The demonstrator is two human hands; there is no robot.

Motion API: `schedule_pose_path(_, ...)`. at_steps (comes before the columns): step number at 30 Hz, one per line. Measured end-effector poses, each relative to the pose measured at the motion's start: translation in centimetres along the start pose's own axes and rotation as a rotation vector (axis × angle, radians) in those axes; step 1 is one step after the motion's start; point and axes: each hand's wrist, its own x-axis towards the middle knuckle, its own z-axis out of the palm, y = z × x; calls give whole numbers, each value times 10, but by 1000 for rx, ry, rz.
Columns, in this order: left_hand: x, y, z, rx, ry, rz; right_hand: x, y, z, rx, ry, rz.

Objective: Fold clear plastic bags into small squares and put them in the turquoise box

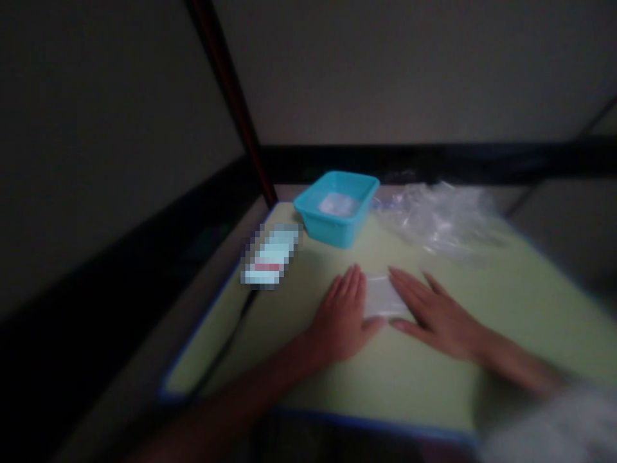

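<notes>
The picture is dim and blurred. Both my hands lie flat on a pale green mat, fingers stretched out. My left hand presses on the left edge of a small clear plastic bag. My right hand rests on the bag's right edge, fingers pointing up and left. The bag lies flat between the two hands.
A turquoise plastic tub with something white inside stands at the mat's far edge. A heap of clear plastic bags lies to its right. A blurred-out rectangular item sits at the left. A dark cable runs along the mat's left side.
</notes>
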Motion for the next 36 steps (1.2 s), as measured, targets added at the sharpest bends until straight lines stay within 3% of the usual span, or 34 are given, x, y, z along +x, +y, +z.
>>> schedule_pose_path(5, -1, -8, -2, -113, 6, 24, 6, 9, -7, 178, 6, 34)
schedule_pose_path(13, 0, -48, -16, -209, 17, 56, 14, 15, -20, 492, 140, 151)
schedule_pose_path(17, 10, -61, -15, -165, 163, -56, 10, 6, -29, 632, 81, 140)
schedule_pose_path(20, 13, -63, -11, -163, 267, -138, 6, -3, -31, 732, -6, 28)
schedule_pose_path(24, 5, -50, -15, -194, 302, -116, 2, -4, -31, 592, 19, -202)
schedule_pose_path(28, -11, -30, -24, -202, 232, 87, 0, 0, -34, 328, 134, -447)
schedule_pose_path(31, -19, -22, -24, -197, 197, 180, -1, -3, -35, 205, 154, -499)
schedule_pose_path(36, -22, -23, -20, -209, 123, 155, 0, -14, -32, 140, 179, -517)
